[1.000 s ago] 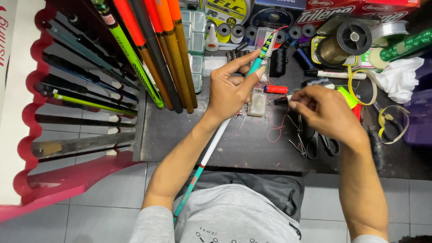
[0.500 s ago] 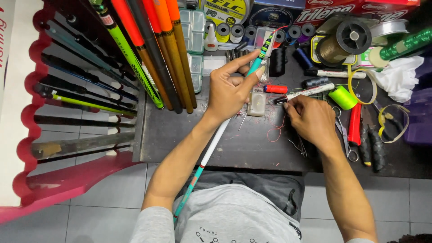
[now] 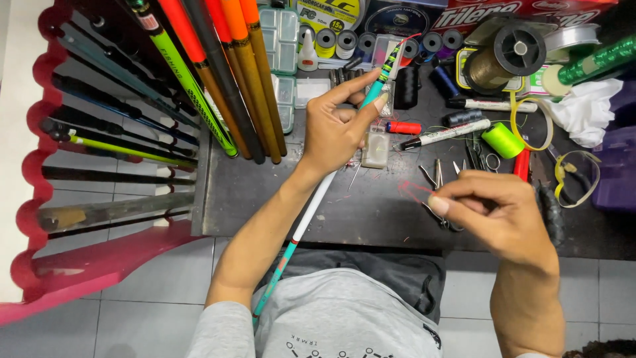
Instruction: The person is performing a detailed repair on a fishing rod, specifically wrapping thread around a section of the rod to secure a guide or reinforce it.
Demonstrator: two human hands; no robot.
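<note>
Left hand [image 3: 334, 129]: your fingers clasp the teal-and-white fishing rod [image 3: 311, 212], slanting from your lap over the dark workbench [image 3: 278, 199] | Right hand [image 3: 493, 212]: fingertips pinched narrow on fine red thread [image 3: 411, 189], just above small pliers [image 3: 437, 215].

Bright, even overhead light; soft shadows on the dark surface [image 3: 278, 205]; right hand [image 3: 493, 215] slightly motion-blurred; edges bow outward.

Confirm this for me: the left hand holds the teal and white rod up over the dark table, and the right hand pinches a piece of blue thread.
Not quite. The thread pinched by the right hand is red, not blue, as the head view shows. The rest stands: the left hand holds the teal and white rod over the dark table.
</note>
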